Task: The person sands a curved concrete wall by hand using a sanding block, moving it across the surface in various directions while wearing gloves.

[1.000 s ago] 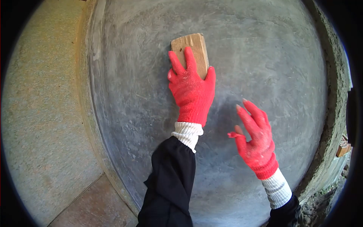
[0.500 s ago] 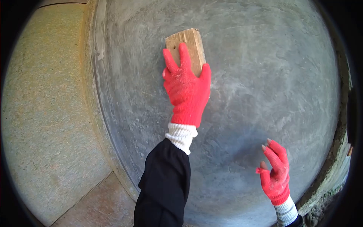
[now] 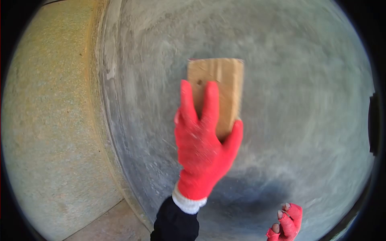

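A red-gloved left hand (image 3: 200,150), grip half-open, holds a tan wooden block (image 3: 227,86) on grey cement (image 3: 293,104) beside yellowish speckled paving (image 3: 48,128), the right hand (image 3: 289,225) curled, empty.

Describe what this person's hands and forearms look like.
The left hand wears a red glove, with a white cuff at the wrist and a black sleeve beyond. The right hand is gloved in red too, bare fingertips showing past the fabric; its wrist is out of frame.
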Available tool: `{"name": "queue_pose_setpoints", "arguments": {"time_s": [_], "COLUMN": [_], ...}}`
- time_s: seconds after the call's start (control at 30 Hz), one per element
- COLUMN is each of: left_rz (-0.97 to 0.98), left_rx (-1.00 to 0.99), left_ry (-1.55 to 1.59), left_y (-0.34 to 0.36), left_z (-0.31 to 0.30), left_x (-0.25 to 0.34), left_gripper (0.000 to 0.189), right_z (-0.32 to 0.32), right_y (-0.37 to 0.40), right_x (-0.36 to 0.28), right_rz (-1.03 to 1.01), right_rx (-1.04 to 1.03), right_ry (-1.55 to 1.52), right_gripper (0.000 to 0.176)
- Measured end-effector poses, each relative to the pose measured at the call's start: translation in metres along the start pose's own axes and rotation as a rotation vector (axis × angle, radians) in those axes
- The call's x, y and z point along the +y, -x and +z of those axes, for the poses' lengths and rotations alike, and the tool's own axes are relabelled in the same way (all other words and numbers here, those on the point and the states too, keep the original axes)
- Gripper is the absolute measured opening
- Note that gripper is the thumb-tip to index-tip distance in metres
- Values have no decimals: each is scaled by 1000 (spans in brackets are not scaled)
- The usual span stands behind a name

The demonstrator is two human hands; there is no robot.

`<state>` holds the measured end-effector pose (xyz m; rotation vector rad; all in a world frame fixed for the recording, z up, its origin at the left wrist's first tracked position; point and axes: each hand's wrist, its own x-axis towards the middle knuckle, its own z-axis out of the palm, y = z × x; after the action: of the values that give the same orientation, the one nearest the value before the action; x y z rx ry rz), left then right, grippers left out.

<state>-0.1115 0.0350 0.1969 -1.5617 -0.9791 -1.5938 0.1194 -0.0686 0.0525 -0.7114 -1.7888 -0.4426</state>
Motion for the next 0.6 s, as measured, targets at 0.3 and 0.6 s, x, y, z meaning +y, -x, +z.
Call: {"name": "queue_pose_setpoints", "arguments": {"time_s": [0.3,0.6], "left_rz": [-74,-131], "left_rx": [-225,-67], "left_ry": [30,4], "left_y": [189,-33], "left_z": [-19,-13], "left_x": [-5,-14], "left_gripper": [62,71], "right_z": [-84,-82], "right_y": [-76,-89], "right_x": [-13,3], "right_rz": [152,212], "right_rx": [-159,-126], "right_ry": [4,-16], "right_gripper": [30,37]}}
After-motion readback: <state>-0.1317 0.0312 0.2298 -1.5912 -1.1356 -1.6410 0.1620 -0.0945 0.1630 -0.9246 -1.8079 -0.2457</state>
